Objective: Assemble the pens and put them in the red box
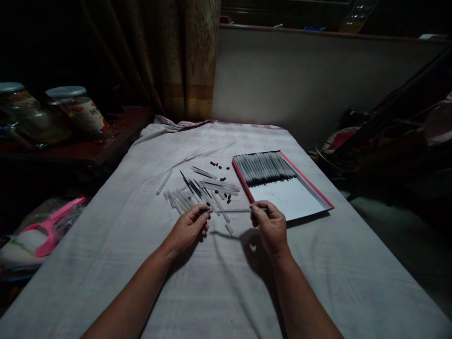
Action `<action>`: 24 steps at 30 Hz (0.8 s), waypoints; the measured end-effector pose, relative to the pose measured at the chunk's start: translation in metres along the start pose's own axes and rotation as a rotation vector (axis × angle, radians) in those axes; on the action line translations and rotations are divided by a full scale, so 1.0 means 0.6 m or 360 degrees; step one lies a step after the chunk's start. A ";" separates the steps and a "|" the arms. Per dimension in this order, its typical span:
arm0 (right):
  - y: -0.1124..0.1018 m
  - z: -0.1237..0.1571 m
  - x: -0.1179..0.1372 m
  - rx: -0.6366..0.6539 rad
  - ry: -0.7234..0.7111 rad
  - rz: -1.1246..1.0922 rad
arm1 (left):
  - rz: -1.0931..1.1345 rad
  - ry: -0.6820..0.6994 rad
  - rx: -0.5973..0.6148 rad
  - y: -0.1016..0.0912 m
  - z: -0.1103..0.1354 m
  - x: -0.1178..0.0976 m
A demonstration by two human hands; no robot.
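Note:
A slim, clear-barrelled pen [233, 210] lies level between my two hands, above the cloth. My right hand [271, 227] is closed around its right end, where a dark tip sticks out past the fingers. The fingers of my left hand [189, 229] are pinched together at the pen's left end; whatever small piece is in them is too small to name. Just beyond my hands is a loose pile of clear pen barrels [178, 200] and dark refills [192, 187]. Several small black plugs [229, 197] and a red one [216, 164] are scattered around it.
At the right, a shallow pink-edged box [243, 181] holds a row of pens [264, 167] along its far side. The checked cloth [141, 292] covers the table. Lidded jars [76, 110] stand on a side table at left, above a pink-handled item [52, 228].

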State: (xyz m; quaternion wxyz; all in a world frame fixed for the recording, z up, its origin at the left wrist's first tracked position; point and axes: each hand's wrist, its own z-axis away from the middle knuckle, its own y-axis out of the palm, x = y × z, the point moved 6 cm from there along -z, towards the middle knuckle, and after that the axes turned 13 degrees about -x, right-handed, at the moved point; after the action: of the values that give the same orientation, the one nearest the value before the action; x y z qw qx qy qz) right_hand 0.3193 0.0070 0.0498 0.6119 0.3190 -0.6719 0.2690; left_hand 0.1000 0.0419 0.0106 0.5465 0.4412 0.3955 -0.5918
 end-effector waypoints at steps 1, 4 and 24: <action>0.002 0.001 0.000 0.0006 0.0007 0.0009 | -0.0012 0.0003 -0.0001 0.000 0.000 0.002; 0.008 0.005 -0.003 0.0038 0.0028 0.0036 | -0.0061 -0.0003 -0.0002 0.001 0.003 0.007; 0.067 0.052 -0.015 0.1231 -0.0325 0.0653 | -0.0406 0.0285 0.0086 -0.036 0.010 0.011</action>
State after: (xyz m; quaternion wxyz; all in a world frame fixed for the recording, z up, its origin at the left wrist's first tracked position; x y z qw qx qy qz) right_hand 0.2687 0.0106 0.0389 0.3121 0.4092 -0.6284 0.5833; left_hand 0.0780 0.0360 0.0061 0.4174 0.4528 0.4794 -0.6252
